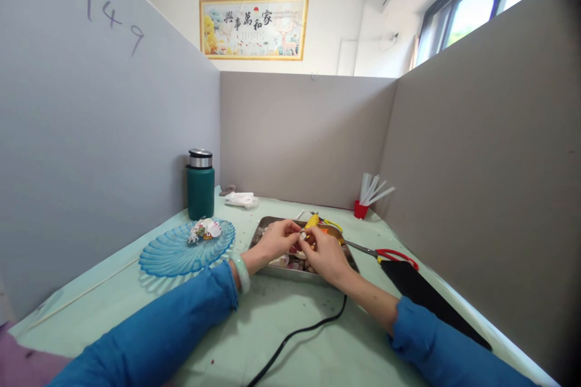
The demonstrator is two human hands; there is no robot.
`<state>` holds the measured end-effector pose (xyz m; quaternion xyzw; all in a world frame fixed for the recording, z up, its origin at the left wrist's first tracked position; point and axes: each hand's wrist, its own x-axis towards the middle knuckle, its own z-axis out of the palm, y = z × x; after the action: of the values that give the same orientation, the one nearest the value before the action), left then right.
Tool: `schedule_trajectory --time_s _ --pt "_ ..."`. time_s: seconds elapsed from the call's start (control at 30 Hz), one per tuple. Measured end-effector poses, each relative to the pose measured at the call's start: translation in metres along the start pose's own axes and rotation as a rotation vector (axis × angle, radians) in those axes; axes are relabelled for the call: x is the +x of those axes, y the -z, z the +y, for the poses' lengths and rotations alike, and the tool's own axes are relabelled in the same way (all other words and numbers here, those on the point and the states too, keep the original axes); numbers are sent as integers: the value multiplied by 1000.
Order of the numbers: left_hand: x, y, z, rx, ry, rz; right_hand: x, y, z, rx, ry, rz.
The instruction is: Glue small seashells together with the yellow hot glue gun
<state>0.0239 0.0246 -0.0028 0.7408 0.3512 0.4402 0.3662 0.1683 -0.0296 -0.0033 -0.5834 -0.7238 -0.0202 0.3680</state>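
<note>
Over a metal tray point(290, 275) my left hand point(279, 238) and my right hand point(324, 252) meet at the fingertips. Both pinch a small whitish piece point(302, 235), perhaps a shell; its exact kind is too small to make out. Shells and stone-like bits point(299, 261) lie in the tray below, partly covered by my hands. Just behind the fingers is the yellow body of what looks like a glue gun point(312, 221). To the left, a blue fluted glass plate point(166, 254) carries a small cluster of shells point(205, 229).
A green bottle point(200, 190) stands behind the plate, near crumpled white plastic point(241, 200). At right are red-handled scissors point(397, 257), a black flat object point(431, 296) and a red cup point(361, 210) of white sticks. A black cord point(299, 331) crosses the front. Grey partitions point(308, 132) enclose the table.
</note>
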Motion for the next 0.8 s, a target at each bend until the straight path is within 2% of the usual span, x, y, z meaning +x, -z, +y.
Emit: schedule_trajectory --time_s 0.2,0.8 --pt "0 1 0 7 -21 -26 0 1 0 19 7 2" --pt "-1 2 6 158 -7 6 -2 0 1 5 53 4"
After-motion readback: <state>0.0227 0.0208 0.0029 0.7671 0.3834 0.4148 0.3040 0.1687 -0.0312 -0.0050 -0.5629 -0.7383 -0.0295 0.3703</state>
